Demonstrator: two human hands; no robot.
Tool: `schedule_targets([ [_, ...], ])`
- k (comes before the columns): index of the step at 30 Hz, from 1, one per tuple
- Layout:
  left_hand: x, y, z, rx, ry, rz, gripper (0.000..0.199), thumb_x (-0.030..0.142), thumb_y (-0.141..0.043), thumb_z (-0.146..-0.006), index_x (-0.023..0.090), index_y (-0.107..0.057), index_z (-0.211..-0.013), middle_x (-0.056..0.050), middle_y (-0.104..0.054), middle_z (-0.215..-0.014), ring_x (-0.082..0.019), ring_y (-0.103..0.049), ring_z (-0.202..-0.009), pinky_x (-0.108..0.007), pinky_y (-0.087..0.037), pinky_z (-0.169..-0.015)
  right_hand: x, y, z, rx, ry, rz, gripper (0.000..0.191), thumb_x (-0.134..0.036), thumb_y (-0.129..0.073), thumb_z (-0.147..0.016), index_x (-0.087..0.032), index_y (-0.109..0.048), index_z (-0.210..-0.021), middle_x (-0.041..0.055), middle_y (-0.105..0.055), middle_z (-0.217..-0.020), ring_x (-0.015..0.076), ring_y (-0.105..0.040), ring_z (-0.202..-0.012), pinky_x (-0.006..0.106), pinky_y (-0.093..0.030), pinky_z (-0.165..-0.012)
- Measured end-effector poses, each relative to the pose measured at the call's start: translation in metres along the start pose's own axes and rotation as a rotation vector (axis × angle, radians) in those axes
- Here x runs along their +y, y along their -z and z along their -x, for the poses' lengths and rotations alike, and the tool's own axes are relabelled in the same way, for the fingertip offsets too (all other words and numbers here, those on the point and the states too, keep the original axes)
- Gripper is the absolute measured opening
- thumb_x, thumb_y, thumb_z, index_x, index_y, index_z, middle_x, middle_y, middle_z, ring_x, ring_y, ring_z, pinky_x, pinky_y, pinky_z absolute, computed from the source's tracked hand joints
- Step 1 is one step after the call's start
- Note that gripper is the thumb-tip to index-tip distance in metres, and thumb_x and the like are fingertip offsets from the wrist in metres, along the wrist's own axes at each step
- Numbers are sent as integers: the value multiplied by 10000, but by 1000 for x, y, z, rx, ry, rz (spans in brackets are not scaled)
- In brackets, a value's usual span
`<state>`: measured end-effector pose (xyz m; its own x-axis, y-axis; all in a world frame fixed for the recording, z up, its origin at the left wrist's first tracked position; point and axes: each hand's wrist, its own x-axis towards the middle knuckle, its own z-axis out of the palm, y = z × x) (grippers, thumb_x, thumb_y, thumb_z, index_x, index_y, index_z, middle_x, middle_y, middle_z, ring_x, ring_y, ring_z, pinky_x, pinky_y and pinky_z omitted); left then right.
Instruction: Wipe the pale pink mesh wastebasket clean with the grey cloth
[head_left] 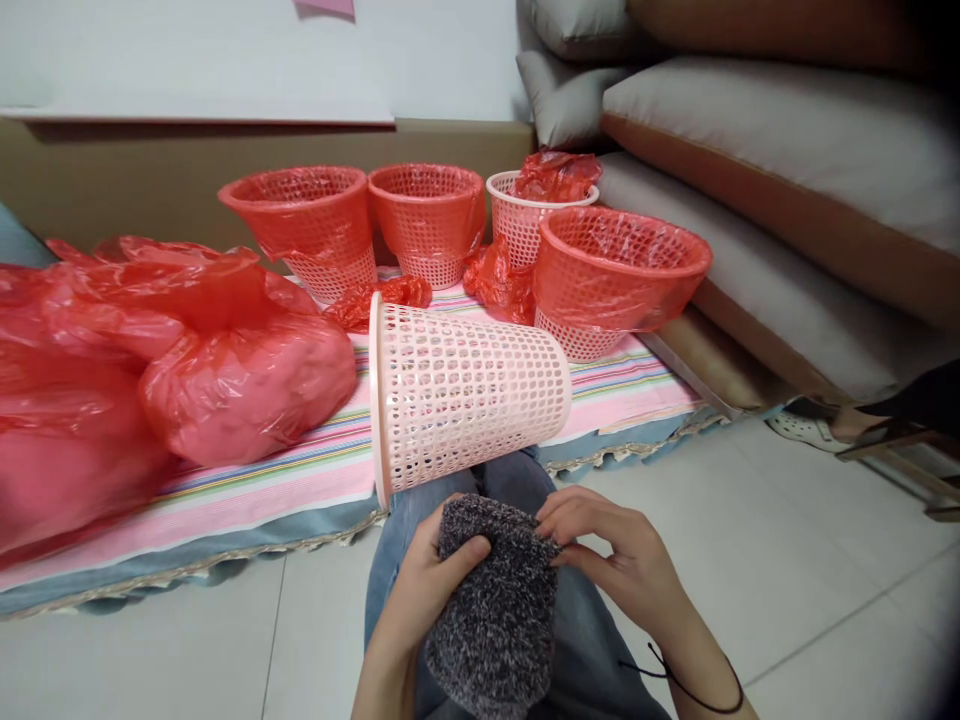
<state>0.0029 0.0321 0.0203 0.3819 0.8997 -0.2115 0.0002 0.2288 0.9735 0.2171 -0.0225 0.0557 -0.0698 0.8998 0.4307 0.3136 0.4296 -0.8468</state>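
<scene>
A dark grey, speckled, fuzzy cloth (491, 610) is held over my lap. My left hand (427, 570) grips its left side, thumb lying across the front. At the cloth's upper right edge, my right hand (615, 545) pinches the fabric between thumb and fingers. Just beyond my hands a pale pink perforated plastic basket (472, 390) lies on its side, its rim to the left. The part of the cloth behind my fingers is hidden.
Several upright baskets, including one lined with a red bag (622, 265), stand on the striped cover (300, 490). Full red bags (247, 370) sit at left. Stacked cushions (787, 150) rise at right. A clog (806, 430) is on the tiled floor.
</scene>
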Motion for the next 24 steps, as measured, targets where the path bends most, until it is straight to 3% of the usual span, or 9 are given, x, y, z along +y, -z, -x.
schedule_targets([
  [5, -1, 1, 2, 81, -44, -28, 410, 459, -789, -678, 162, -710, -949, -70, -720, -903, -255, -647, -878, -336, -506, -823, 4, -3, 1, 113, -14, -55, 79, -249, -718, -869, -232, -689, -798, 38, -733, -796, 205, -701, -841, 359, -593, -804],
  [7, 2, 0, 2, 74, -115, -42, 325, 431, -764, -719, 172, -711, -908, -51, -702, -835, -234, -638, -817, -304, -504, -751, 7, -4, 4, 210, -73, -86, 88, -302, -730, -862, -233, -705, -912, 63, -742, -903, 217, -704, -910, 366, -594, -839],
  [9, 7, -2, 2, 92, -183, -47, 269, 401, -758, -733, 179, -714, -878, -42, -690, -816, -223, -632, -795, -284, -498, -717, 11, -8, 7, 203, -166, -91, 365, -375, -788, -804, -246, -684, -1129, 94, -727, -1110, 238, -689, -1044, 372, -584, -904],
  [11, 12, -5, 3, 94, -242, -50, 247, 383, -774, -721, 182, -724, -855, -43, -686, -824, -220, -628, -797, -277, -496, -719, 12, -12, 9, 108, -220, -72, 598, -401, -858, -715, -270, -642, -1257, 95, -695, -1232, 251, -667, -1120, 371, -564, -953],
  [13, 15, -7, 3, 61, -284, -67, 223, 377, -780, -724, 184, -736, -828, -45, -680, -814, -217, -622, -788, -276, -494, -724, 12, -17, 10, 58, -206, -79, 513, -368, -852, -725, -274, -680, -1199, 73, -726, -1162, 239, -687, -1066, 352, -566, -931],
  [17, 14, -7, 6, 7, -301, -131, 190, 364, -779, -747, 199, -762, -841, -69, -704, -882, -243, -633, -863, -304, -493, -799, 8, -22, 8, 120, -106, -137, 101, -242, -747, -820, -241, -750, -921, 41, -753, -879, 201, -710, -851, 308, -585, -784],
  [20, 8, -5, 9, 59, -289, -190, 182, 341, -780, -752, 221, -762, -887, -78, -717, -1015, -266, -639, -994, -324, -486, -890, 7, -20, 6, 145, -48, -83, 166, -128, -730, -802, -253, -767, -904, 22, -760, -825, 180, -710, -807, 278, -586, -732],
  [24, -5, -3, 15, 304, -263, -246, 228, 412, -697, -824, 230, -728, -957, -74, -711, -1088, -262, -629, -1067, -347, -468, -957, 9, -13, 4, 204, 30, 74, 243, -74, -706, -808, -268, -766, -942, 25, -771, -850, 192, -713, -831, 309, -600, -734],
])
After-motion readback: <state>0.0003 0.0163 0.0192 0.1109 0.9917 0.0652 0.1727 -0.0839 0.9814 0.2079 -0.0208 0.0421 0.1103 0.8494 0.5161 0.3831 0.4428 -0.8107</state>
